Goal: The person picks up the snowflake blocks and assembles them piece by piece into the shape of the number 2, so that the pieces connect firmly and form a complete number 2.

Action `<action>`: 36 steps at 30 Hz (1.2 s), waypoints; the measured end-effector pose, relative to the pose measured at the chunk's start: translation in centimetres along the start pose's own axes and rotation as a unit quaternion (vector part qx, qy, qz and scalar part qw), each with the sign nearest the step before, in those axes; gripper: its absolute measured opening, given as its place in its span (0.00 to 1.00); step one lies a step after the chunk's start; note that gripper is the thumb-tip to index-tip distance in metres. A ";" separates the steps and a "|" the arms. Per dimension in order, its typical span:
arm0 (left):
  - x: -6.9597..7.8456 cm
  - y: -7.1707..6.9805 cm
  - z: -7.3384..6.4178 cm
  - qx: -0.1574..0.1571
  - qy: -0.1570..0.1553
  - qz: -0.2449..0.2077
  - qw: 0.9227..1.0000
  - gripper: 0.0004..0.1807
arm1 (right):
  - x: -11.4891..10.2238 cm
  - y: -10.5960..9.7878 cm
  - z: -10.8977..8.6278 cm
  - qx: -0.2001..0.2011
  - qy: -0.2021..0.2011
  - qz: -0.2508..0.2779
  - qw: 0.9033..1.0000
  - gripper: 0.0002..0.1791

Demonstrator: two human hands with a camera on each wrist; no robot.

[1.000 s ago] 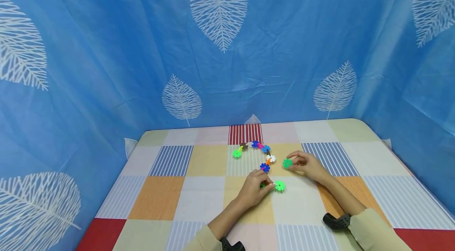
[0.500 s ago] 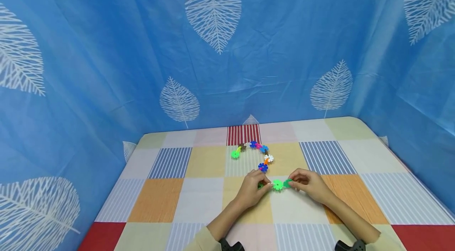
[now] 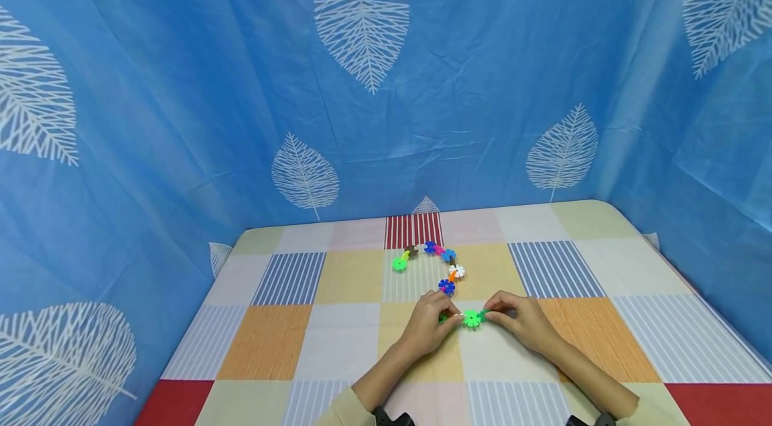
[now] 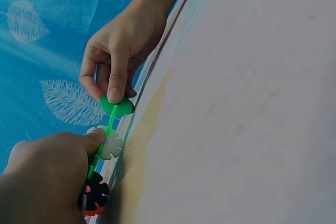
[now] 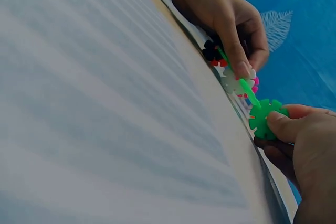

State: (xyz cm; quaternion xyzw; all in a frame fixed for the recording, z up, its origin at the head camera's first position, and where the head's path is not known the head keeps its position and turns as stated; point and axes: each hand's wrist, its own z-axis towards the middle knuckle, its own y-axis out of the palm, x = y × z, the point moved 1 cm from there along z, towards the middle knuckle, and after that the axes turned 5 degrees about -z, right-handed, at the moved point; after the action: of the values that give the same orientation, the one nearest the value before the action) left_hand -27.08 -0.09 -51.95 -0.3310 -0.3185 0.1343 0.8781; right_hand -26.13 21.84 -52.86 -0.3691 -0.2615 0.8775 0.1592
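Note:
My left hand point(image 3: 427, 324) pinches a white interlocking disc point(image 4: 111, 146) between thumb and fingers, mostly covered by the hand in the head view. A bright green interlocking disc point(image 3: 472, 319) sits to its right, slotted against the white one. My right hand point(image 3: 526, 323) pinches a darker green interlocking disc point(image 5: 261, 121), whose notched edge meets the bright green disc's edge. Behind the left hand, a curved chain of colourful discs runs away over the cloth, with a blue disc point(image 3: 446, 287), a white one point(image 3: 457, 270) and a light green end disc point(image 3: 399, 264).
A patchwork cloth point(image 3: 346, 332) covers the table. Blue curtains point(image 3: 458, 111) with white leaf prints stand behind it and at both sides. Dark bands point(image 3: 393, 418) show at the sleeves near the front edge.
My right hand has moved left and nearer with the darker green disc, bringing it to the bright green disc, and has since tilted it edge-on. My left hand keeps its hold nearly still.

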 end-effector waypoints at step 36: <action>-8.9 -5.6 2.8 0.045 -0.269 0.012 0.962 0.27 | -1.4 1.0 0.7 -0.024 -0.040 0.002 0.999 0.17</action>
State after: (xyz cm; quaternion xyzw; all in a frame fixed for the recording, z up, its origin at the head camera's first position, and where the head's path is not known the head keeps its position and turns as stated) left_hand -35.46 -6.87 -50.78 -0.2468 -0.5321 0.2433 0.7725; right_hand -25.78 20.12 -52.28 -0.3380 -0.2877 0.8854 0.1378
